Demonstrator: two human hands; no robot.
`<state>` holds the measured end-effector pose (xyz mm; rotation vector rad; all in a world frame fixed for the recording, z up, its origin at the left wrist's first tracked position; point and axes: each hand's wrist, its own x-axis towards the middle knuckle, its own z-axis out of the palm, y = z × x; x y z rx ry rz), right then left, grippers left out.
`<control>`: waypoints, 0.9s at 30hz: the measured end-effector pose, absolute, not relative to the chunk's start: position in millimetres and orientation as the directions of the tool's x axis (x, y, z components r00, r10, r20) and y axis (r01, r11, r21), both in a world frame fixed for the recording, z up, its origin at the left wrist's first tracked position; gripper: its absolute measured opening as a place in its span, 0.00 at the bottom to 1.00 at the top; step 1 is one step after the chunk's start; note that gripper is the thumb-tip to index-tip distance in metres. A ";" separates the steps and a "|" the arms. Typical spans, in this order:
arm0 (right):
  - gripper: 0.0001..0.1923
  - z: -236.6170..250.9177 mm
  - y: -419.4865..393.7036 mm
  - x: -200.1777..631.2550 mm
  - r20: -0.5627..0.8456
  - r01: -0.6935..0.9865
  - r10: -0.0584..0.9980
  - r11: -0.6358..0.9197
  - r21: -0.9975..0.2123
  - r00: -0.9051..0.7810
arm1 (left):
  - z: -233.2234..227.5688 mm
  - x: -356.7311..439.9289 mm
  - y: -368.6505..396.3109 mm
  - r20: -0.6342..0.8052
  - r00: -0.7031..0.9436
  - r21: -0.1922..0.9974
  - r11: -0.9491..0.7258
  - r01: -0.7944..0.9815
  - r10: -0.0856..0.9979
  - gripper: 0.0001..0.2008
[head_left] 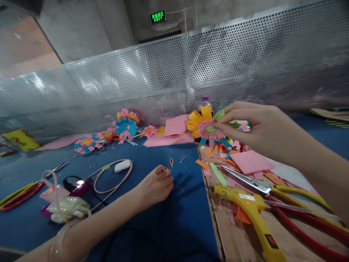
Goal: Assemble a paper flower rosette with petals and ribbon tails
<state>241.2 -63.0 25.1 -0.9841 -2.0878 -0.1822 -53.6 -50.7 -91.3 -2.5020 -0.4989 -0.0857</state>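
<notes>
My right hand (pixel 253 125) is raised over the table and holds a paper flower (pixel 205 124) by its edge; the flower has yellow looped petals, pink fringed petals and a green centre. My left hand (pixel 156 183) rests on the blue table cover (pixel 152 222) with its fingers curled, pinching what looks like a small orange paper piece; another orange paper loop (pixel 171 162) lies just beyond its fingertips.
A yellow glue gun (pixel 252 214) and large scissors (pixel 272 189) lie on a board at the right among paper scraps and a pink sheet (pixel 251 161). Finished paper flowers (pixel 109 136) line the perforated metal screen. Cables, a white charger (pixel 122 166) and another pair of scissors lie at the left.
</notes>
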 end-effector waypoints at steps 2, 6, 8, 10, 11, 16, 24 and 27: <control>0.10 25.2 -64.2 240.4 0.723 0.703 0.581 0.686 -0.188 -0.374 | -91.4 -53.8 -51.8 0.174 0.924 -0.526 -0.760 0.380 0.341 0.10; 0.10 26.7 -66.6 241.1 0.743 0.701 0.558 0.693 -0.171 -0.370 | -79.0 -56.1 -46.9 0.203 0.879 -0.456 -0.752 0.475 0.432 0.07; 0.09 27.8 -67.1 241.8 0.742 0.699 0.557 0.694 -0.170 -0.372 | -68.3 -58.0 -42.0 0.232 0.833 -0.392 -0.736 0.552 0.502 0.07; 0.08 28.6 -67.1 242.4 0.738 0.699 0.562 0.693 -0.176 -0.373 | -59.3 -59.4 -37.9 0.253 0.789 -0.317 -0.723 0.614 0.560 0.07; 0.08 28.8 -67.1 242.5 0.738 0.698 0.565 0.693 -0.181 -0.369 | -56.9 -59.5 -36.7 0.255 0.773 -0.279 -0.722 0.633 0.580 0.07; 0.10 29.3 -67.7 242.5 0.732 0.692 0.571 0.696 -0.191 -0.372 | -68.2 -52.6 -41.6 0.215 0.770 -0.121 -0.766 0.631 0.600 0.05; 0.10 28.2 -66.7 242.2 0.712 0.697 0.586 0.692 -0.191 -0.386 | -81.4 -46.3 -44.8 0.158 0.837 -0.052 -0.842 0.538 0.525 0.07; 0.11 27.4 -66.7 241.0 0.713 0.687 0.574 0.704 -0.181 -0.401 | -81.0 -47.7 -41.1 0.157 0.853 -0.062 -0.857 0.511 0.497 0.07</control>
